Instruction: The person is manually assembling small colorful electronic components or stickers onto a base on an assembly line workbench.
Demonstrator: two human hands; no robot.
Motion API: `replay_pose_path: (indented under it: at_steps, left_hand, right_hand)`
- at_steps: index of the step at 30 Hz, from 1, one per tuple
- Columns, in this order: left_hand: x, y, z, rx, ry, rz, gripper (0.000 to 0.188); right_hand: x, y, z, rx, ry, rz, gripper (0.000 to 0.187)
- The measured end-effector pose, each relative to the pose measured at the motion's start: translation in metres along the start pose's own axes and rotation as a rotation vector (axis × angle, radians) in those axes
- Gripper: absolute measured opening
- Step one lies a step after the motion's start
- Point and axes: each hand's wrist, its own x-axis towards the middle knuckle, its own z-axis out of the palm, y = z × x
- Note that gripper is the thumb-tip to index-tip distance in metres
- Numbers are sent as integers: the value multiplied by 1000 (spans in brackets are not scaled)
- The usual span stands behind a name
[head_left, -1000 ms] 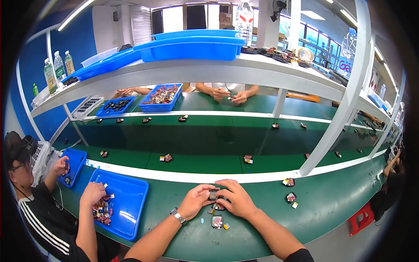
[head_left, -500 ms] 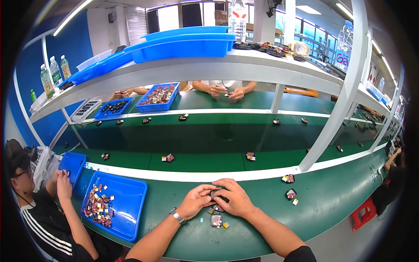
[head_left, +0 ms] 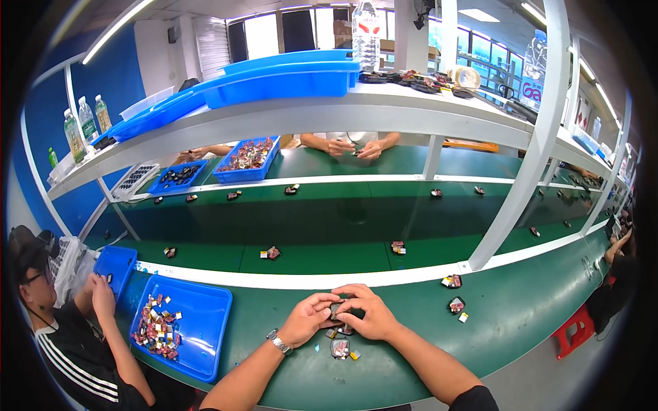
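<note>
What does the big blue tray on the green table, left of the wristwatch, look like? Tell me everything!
The blue tray is rectangular, with rounded corners and a raised rim. It looks like shiny plastic, and its right side is bare. A heap of little red, white and yellow parts lies in its left side. It rests flat, open side up and slightly turned, on the green table, left of the left hand. No hand is in it.
</note>
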Motion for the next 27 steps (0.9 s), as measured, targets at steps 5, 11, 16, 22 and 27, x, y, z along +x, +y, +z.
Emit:
replay_pose_path:
  at_steps: [5,11,16,22,27]
  left_hand:
    - [-1,-4,-2,-40,-18,64,31]
    - [1,-8,-6,-42,-34,115,21]
    - [0,-8,-5,42,-19,124,15]
    - [-1,-6,-2,87,22,70,10]
    - [1,-9,-4,130,50,37,10]
  right_hand:
    - [-2,8,2,93,33,77,11]
    - [-2,11,3,209,15,130,12]
    - [-2,16,2,255,-14,131,12]
    - [-2,13,2,239,-61,132,13]
    - [-2,10,2,51,-51,47,13]
